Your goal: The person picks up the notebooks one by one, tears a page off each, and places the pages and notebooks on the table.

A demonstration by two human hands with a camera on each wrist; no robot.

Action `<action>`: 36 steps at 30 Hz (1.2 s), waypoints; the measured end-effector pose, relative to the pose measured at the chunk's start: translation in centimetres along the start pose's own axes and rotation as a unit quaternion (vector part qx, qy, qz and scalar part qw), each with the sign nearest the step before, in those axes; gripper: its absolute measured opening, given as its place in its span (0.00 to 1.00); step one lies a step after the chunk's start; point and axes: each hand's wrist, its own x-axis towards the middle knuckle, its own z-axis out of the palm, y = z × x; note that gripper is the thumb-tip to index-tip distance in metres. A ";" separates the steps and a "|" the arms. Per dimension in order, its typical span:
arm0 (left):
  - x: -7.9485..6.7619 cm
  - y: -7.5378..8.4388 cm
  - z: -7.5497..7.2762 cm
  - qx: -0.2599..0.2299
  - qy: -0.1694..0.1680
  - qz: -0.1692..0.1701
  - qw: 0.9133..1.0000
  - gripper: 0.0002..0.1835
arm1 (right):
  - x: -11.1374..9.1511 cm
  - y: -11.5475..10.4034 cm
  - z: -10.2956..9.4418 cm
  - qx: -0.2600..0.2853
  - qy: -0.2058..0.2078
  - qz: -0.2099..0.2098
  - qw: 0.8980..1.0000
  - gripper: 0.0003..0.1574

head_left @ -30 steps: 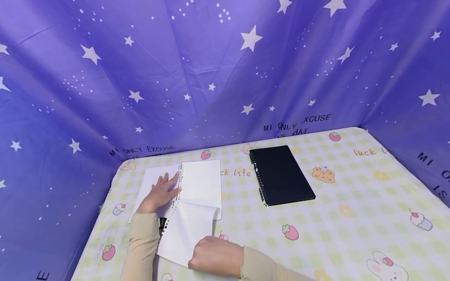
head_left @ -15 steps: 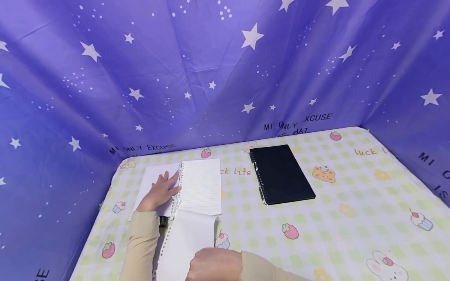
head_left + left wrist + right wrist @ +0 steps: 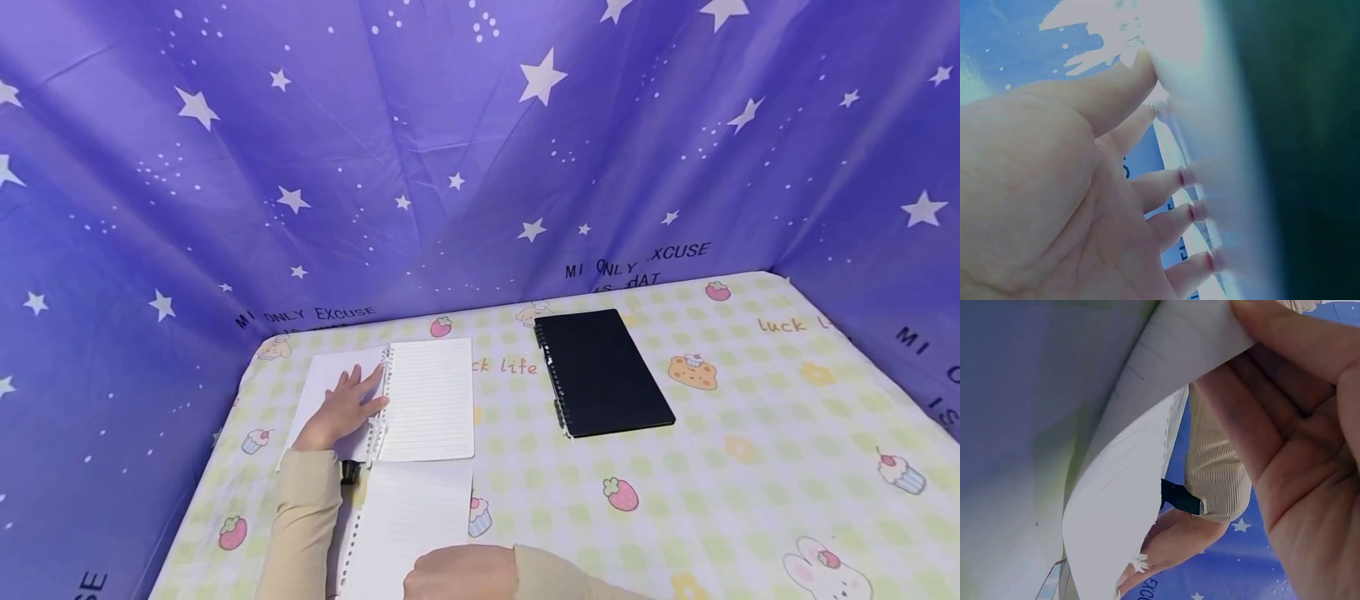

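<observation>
Head view — sheet (image 3: 412,508) pinched nearside in right grip (image 3: 461,573) — left grip (image 3: 341,416) spread on notebook (image 3: 429,400).

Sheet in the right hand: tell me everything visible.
The sheet is white, paper-looking and faintly ruled, with punched holes along its left edge. The right wrist view shows it curved. The right hand pinches its near end, partly hidden in the head view; its far end is by the open notebook, contact unclear.

Purple curtain (image 3: 420,125): black "MI ONLY EXCUSE"; checked tablecloth (image 3: 540,500): "ck life", "luck l", both cut off
</observation>
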 end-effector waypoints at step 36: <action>-0.1 0.2 0.2 0.009 0.036 -0.011 0.999 0.38 | -0.2 -1.9 -1.4 -0.120 0.031 0.053 0.991 0.11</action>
